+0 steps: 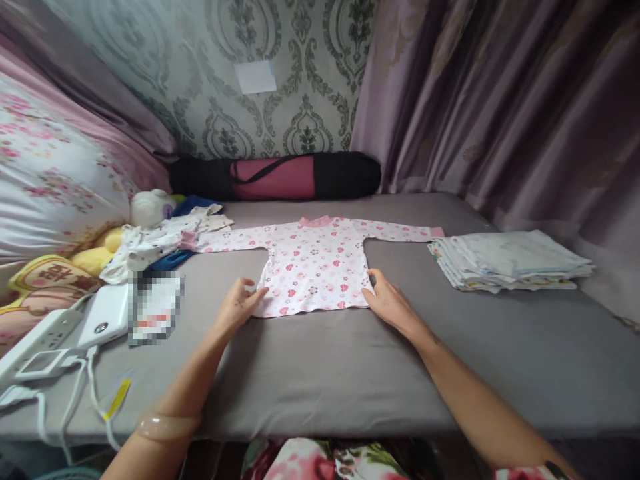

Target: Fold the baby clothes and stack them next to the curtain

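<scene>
A small white shirt (316, 270) with pink hearts and pink cuffs lies flat on the grey sheet, its sleeves stretched out to both sides. My left hand (241, 303) is at its lower left corner, thumb on the fabric and fingers curled at the side edge. At the lower right corner, my right hand (390, 300) has its thumb and forefinger on the side edge. Both hands pinch the cloth near the hem. The left cuff rests against a heap of light clothes (145, 243).
A stack of folded cloths (510, 260) sits at the right. Along the wall lies a black and pink bag (275, 178). Plush toys, a white power bank (106, 313), a power strip (43, 340) with cables and a blurred packet (156, 308) are at the left.
</scene>
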`<state>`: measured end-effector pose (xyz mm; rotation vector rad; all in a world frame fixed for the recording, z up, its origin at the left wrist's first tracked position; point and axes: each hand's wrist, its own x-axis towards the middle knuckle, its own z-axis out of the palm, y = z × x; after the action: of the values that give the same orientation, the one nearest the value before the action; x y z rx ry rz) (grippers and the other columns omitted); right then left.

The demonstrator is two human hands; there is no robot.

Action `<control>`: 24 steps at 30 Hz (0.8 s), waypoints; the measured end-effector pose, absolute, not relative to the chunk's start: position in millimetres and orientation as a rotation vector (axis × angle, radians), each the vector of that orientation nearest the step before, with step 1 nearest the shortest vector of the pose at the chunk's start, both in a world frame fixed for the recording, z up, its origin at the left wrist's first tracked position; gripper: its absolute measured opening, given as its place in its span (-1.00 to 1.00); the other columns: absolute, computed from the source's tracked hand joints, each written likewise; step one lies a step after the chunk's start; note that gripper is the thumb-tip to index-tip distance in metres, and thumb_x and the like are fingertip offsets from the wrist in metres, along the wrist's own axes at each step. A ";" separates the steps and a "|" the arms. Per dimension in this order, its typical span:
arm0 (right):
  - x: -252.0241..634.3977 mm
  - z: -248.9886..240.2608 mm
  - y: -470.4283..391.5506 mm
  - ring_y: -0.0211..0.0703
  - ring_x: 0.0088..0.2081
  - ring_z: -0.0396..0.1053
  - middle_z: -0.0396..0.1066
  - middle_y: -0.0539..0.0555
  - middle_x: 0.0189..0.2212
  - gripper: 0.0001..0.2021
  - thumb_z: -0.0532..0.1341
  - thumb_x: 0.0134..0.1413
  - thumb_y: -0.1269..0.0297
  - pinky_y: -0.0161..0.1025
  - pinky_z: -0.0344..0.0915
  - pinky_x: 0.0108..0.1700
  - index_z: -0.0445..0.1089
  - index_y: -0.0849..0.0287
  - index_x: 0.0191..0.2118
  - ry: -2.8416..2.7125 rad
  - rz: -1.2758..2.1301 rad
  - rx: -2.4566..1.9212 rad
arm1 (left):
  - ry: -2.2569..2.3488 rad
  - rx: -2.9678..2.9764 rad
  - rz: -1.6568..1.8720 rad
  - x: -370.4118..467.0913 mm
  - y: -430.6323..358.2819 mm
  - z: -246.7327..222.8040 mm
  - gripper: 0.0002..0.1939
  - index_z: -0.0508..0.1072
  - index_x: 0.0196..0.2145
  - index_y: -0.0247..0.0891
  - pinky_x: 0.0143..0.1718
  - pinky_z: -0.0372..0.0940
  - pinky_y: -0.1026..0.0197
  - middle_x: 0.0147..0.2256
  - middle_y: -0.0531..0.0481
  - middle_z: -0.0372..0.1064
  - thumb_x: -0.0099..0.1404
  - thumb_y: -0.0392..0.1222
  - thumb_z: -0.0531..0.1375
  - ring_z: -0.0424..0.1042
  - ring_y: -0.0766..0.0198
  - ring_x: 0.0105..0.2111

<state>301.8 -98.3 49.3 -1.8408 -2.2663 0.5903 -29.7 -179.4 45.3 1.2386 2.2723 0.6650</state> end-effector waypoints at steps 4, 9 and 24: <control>308.0 50.4 -97.1 -0.10 -0.10 0.43 0.46 0.08 -0.01 -0.56 0.00 0.20 0.30 -0.30 0.19 -0.17 0.26 0.00 0.18 -2.359 0.630 -1.729 | 2.216 1.161 0.680 -45.0 -181.6 46.7 -0.43 0.35 -0.23 -0.25 -0.46 0.20 0.27 -0.43 -0.03 0.43 -0.01 0.28 0.18 0.40 0.19 -0.43; 310.9 56.1 -97.4 -0.06 -0.10 0.43 0.49 0.08 -0.05 -0.55 0.01 0.16 0.32 -0.27 0.20 -0.19 0.32 -0.01 0.15 -2.432 0.644 -1.775 | 2.183 1.263 0.636 -55.3 -188.1 43.7 -0.48 0.37 -0.28 -0.22 -0.53 0.12 0.29 -0.57 0.07 0.35 -0.01 0.27 0.16 0.33 0.24 -0.53; 248.7 49.0 -57.2 -0.02 0.35 -0.12 -0.02 0.22 0.34 -0.45 -0.07 0.32 0.13 -0.07 -0.14 0.31 0.05 0.24 0.33 -2.628 0.277 -1.363 | 1.841 2.341 0.436 -6.6 -108.9 27.5 -0.57 0.30 0.12 -0.19 0.20 0.08 -0.02 0.22 -0.20 0.18 0.38 -0.02 -0.04 0.13 0.04 0.24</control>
<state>248.7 -57.2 49.0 -1.3632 -2.6280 0.2773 -6.6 -108.9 27.5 2.3405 1.8411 0.4359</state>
